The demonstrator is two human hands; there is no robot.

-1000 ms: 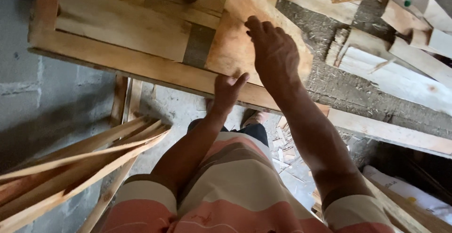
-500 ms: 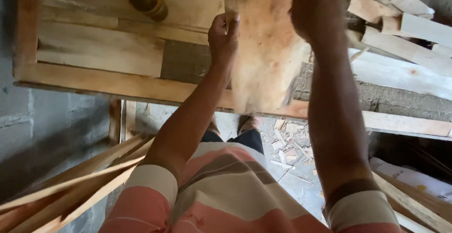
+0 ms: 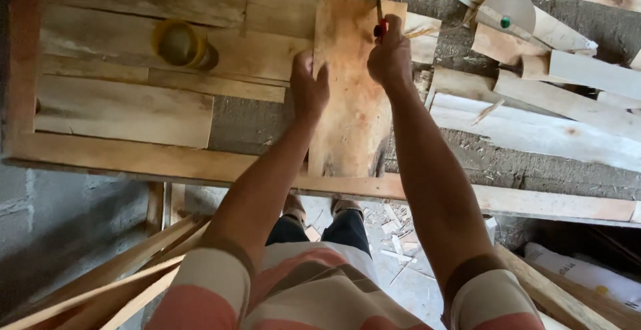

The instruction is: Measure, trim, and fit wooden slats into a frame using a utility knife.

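Head view, desk: rough workbench of pale wooden planks with a long front rail; gaps between the planks show grey ground below.
Head view, board: one orange-brown flat wooden board lies lengthwise across the desk, its near end resting on the front rail, its far end toward the back edge.
Head view, left hand: left hand pressed flat on the board's left edge, fingers together; likely steadying the board so it does not shift.
Head view, right hand: right hand clenched around a slim red marking tool at the board's far right corner, tip set against the wood, as for drawing a line.
Head view, roll: one yellow tape roll lies on the planks toward the desk's back left, well apart from both hands.
Head view, offcuts: several pale wood scraps are piled right of the board; thin slats lean at lower left.
Count: two hands, one board, one tool, one roll.
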